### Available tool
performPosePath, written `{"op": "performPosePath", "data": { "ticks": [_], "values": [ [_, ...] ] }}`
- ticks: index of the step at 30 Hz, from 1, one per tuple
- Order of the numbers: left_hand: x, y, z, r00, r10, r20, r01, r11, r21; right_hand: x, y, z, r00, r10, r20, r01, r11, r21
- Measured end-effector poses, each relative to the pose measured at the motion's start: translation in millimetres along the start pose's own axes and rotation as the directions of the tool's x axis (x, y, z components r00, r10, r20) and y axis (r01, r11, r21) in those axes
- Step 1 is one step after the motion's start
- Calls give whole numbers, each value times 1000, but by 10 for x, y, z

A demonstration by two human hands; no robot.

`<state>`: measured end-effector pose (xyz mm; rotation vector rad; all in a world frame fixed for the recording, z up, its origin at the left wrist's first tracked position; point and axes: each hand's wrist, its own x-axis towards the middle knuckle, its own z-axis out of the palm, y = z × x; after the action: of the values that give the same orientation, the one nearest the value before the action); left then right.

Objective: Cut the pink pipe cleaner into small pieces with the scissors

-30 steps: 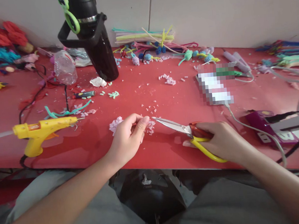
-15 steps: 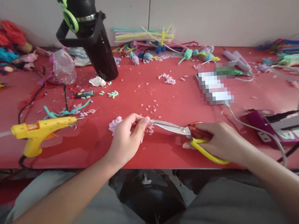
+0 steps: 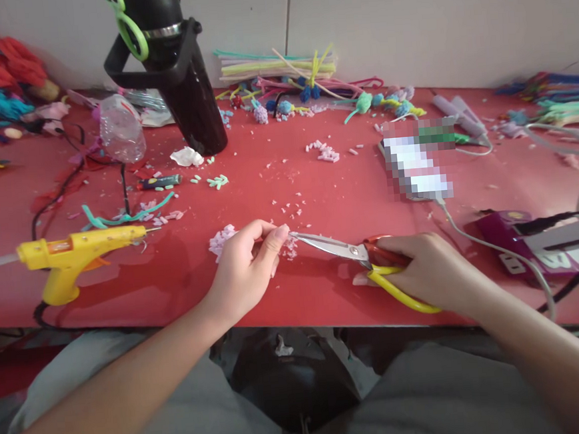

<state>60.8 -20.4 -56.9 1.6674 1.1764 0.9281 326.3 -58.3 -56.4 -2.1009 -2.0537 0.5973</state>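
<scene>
My right hand (image 3: 427,273) grips the red and yellow handles of a pair of scissors (image 3: 345,251), whose steel blades lie closed and point left. The blade tips meet the pinched fingertips of my left hand (image 3: 246,267), which hold a small pale pink piece that I cannot make out. Under those fingertips lies a little heap of pink snippets (image 3: 224,239) on the red table (image 3: 183,272).
A yellow glue gun (image 3: 69,254) lies at the left. A black bottle (image 3: 181,78) and a clear plastic bottle (image 3: 121,130) stand behind. Pipe cleaners (image 3: 278,67) pile at the back wall. A purple power strip (image 3: 537,244) with cables sits right.
The scissors have slid left until their tips reach my left fingertips, and the blades have closed. My left hand has stayed in place.
</scene>
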Motion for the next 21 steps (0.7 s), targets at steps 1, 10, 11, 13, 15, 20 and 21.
{"op": "performPosePath", "data": {
  "ticks": [1,10,11,13,15,20,21],
  "values": [
    [0,0,-2,1000,-1,1,1,1000,-2,0,2,2,1000,6,2,-6,1000,-4],
    [5,8,7,1000,4,-5,-5,1000,-7,-51,13,-4,999,29,29,-29,1000,12],
    [4,5,7,1000,4,-4,-4,1000,-6,-49,12,-5,999,34,33,-34,999,10],
    [4,-1,6,1000,3,-7,-3,1000,-1,-42,7,-5,998,45,40,-45,999,1],
    [8,-4,7,1000,2,-8,-2,1000,3,-35,0,-6,998,49,39,-49,999,-4],
    [13,0,13,1000,-1,-4,1,1000,3,-27,-9,-6,999,27,23,-27,1000,1],
    [11,2,14,1000,-2,-4,2,1000,4,-25,-7,-5,999,26,20,-26,1000,1]
  ]
}}
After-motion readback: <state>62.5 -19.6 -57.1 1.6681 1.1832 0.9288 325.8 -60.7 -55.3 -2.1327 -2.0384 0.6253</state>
